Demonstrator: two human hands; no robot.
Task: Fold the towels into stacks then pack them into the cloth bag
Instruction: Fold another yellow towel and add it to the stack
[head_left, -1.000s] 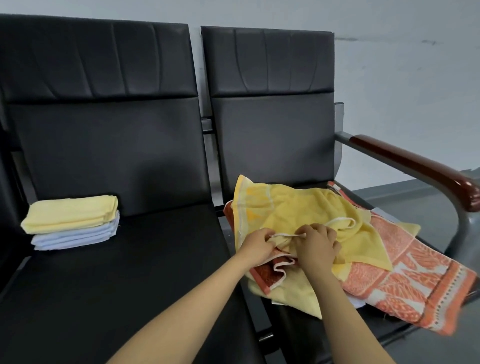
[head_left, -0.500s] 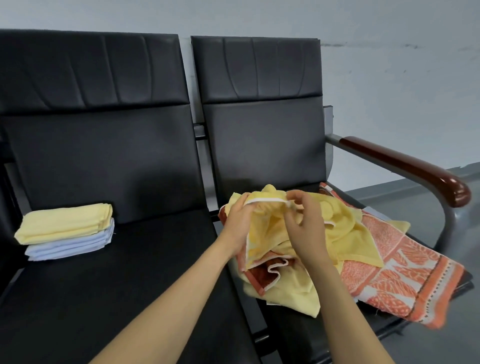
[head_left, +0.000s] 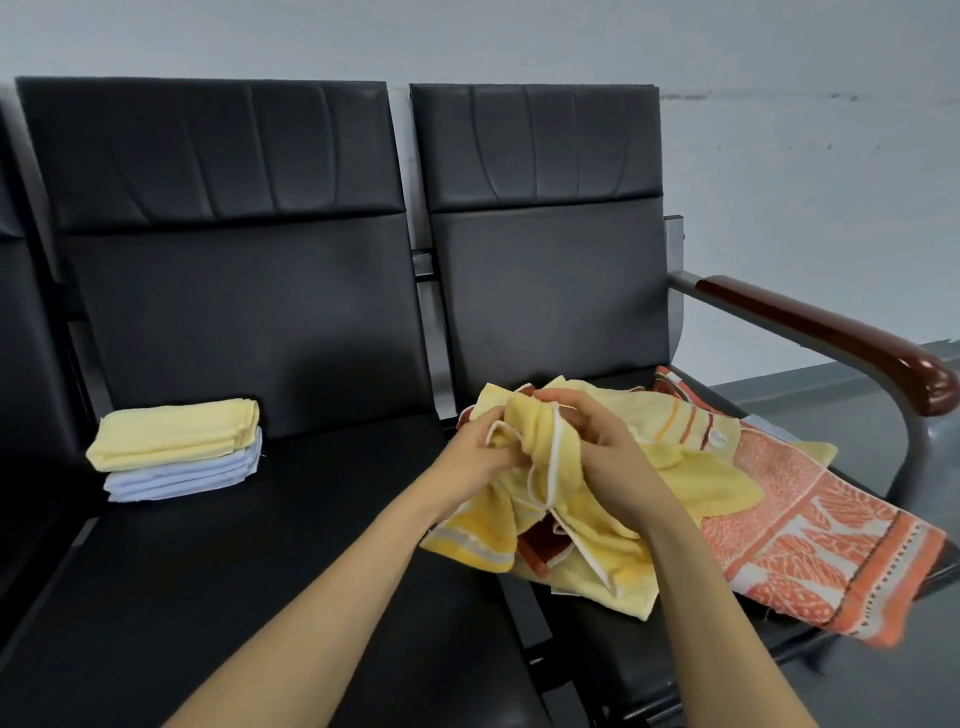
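Yellow towel (head_left: 545, 467), unfolded and bunched, with a white piped edge, held up just above the right seat (head_left: 613, 660) of the black bench. Left hand (head_left: 475, 460) grips a gathered fold of the towel on its left side, fingers (head_left: 496, 421) curled into the cloth. Right hand (head_left: 608, 447) grips the same towel from the other side, fingers curled round the upper edge; the two hands lie close together with the piped edge running down between them. The lower part of the towel hangs onto a loose heap on the right seat.

The heap holds a yellow towel with a grey and orange stripe (head_left: 467, 548) at its near left, a dark red cloth (head_left: 540, 553) showing through beneath, and a large orange patterned towel (head_left: 815, 530) spread to the right, its far corner overhanging the seat edge. How many further pieces lie under these cannot be told.

On the left seat (head_left: 260, 597), against the backrest and well apart from the heap, stands a finished stack: a folded yellow towel (head_left: 176, 431) on top of folded pale blue-white towels (head_left: 182, 478).

A brown wooden armrest (head_left: 831, 338) on a grey metal frame closes the right end of the bench. Behind stands a pale grey wall (head_left: 779, 156).
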